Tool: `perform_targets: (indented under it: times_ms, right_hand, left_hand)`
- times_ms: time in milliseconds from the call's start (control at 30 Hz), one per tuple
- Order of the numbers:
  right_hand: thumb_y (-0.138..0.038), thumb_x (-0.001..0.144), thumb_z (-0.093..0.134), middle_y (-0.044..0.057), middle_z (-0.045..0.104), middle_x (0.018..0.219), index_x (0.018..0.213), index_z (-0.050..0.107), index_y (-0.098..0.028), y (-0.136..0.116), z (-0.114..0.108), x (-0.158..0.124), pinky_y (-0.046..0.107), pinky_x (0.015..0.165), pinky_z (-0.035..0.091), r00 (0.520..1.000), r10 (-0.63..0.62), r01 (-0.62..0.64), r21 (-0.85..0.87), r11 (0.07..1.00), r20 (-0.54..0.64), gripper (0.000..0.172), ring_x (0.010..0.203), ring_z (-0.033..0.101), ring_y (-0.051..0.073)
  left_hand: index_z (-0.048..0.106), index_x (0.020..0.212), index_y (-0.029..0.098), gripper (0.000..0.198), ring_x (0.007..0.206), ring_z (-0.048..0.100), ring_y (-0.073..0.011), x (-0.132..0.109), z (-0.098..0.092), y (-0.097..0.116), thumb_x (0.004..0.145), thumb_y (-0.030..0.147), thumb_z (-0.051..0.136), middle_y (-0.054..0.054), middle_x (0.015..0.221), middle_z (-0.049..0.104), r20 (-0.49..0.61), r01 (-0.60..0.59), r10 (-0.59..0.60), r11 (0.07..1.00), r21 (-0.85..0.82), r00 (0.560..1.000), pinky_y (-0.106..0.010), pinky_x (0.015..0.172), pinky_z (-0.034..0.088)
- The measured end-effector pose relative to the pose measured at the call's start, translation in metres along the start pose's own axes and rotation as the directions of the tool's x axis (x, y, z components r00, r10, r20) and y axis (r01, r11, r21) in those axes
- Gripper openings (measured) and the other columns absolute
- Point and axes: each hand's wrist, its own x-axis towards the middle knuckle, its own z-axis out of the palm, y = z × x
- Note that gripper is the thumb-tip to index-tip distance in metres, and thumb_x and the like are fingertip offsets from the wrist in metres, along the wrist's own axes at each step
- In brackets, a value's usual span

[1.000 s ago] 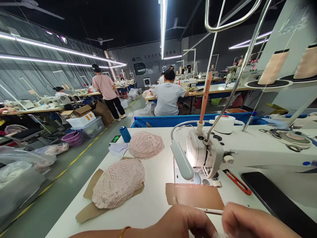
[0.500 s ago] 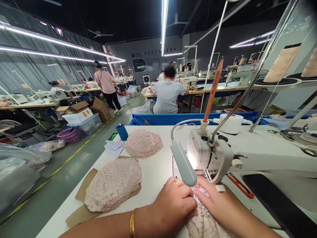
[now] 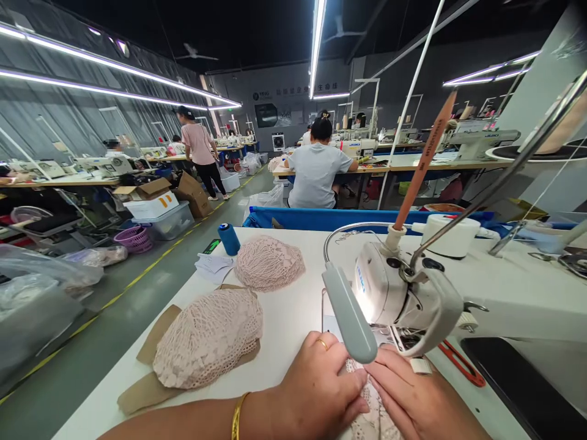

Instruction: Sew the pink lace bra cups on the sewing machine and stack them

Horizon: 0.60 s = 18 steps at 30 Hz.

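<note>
Beige lace fabric [image 3: 367,421] lies in front of the white sewing machine [image 3: 378,281], running up under its presser area. My left hand [image 3: 318,385], with a ring and a gold bangle, is closed on the lace's left side, thumb pressed down on it. On the other side, my right hand [image 3: 417,391] grips the lace with fingers close together, right below the machine head. A grey lamp [image 3: 351,315] hides the needle and some fingertips. Two piles of beige lace cups, a nearer pile [image 3: 208,339] and a farther pile [image 3: 269,263], rest to the left.
A blue thread spool [image 3: 228,239] and white paper slips [image 3: 214,267] sit at the table's left edge. Right of the machine are red-handled snips [image 3: 463,365] and a black phone-like slab [image 3: 523,382]. A pencil [image 3: 426,159] stands on the machine. Co-workers [image 3: 316,171] are beyond.
My right hand has turned flatter over the lace, its fingers now closer together. My left hand has shifted slightly left and down. The head view has swung slightly left.
</note>
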Motion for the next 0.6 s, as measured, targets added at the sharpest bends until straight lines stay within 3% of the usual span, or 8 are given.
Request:
perform_targets:
  times_ms: [167, 267, 433, 600]
  right_hand:
    - [-0.019, 0.104, 0.047, 0.009, 0.080, 0.115, 0.127, 0.072, -0.025, 0.006, -0.003, 0.001, 0.028, 0.075, 0.065, 0.998, 0.063, -0.063, -0.020, 0.998, -0.006, 0.034, 0.096, 0.081, 0.021]
    - [-0.023, 0.106, 0.050, 0.011, 0.078, 0.127, 0.139, 0.069, -0.027, 0.010, 0.003, -0.005, 0.035, 0.087, 0.066, 0.996, 0.088, -0.087, -0.063, 0.994, 0.007, 0.038, 0.111, 0.079, 0.026]
    - [-0.028, 0.109, 0.048, 0.012, 0.074, 0.140, 0.142, 0.070, -0.028, 0.011, 0.015, -0.013, 0.050, 0.106, 0.060, 0.986, 0.148, -0.156, -0.109, 0.982, -0.078, 0.040, 0.126, 0.074, 0.033]
    - [-0.028, 0.109, 0.046, 0.013, 0.078, 0.130, 0.135, 0.073, -0.027, 0.010, 0.008, -0.008, 0.047, 0.100, 0.063, 0.988, 0.150, -0.153, -0.089, 0.984, -0.045, 0.038, 0.118, 0.077, 0.032]
  left_hand:
    - [0.068, 0.105, 0.022, 0.032, 0.091, 0.062, -0.0272, 0.002, 0.003, 0.002, 0.096, 0.051, 0.079, -0.007, 0.106, 0.068, -0.010, 0.032, -0.032, 0.999, 0.032, 0.999, -0.041, 0.079, 0.051]
    - [0.070, 0.106, 0.021, 0.033, 0.093, 0.064, -0.0279, 0.004, 0.005, 0.003, 0.096, 0.051, 0.079, -0.008, 0.110, 0.069, -0.025, 0.045, -0.044, 0.998, 0.045, 0.999, -0.042, 0.081, 0.052]
    - [0.072, 0.108, 0.021, 0.032, 0.097, 0.067, -0.0296, 0.006, 0.005, 0.004, 0.097, 0.050, 0.079, -0.010, 0.113, 0.071, -0.043, 0.054, -0.052, 0.997, 0.055, 0.998, -0.044, 0.082, 0.054]
    - [0.072, 0.108, 0.019, 0.031, 0.095, 0.068, -0.0302, 0.004, 0.009, 0.003, 0.098, 0.049, 0.077, -0.011, 0.105, 0.072, -0.052, 0.038, -0.036, 0.998, 0.040, 0.998, -0.045, 0.081, 0.055]
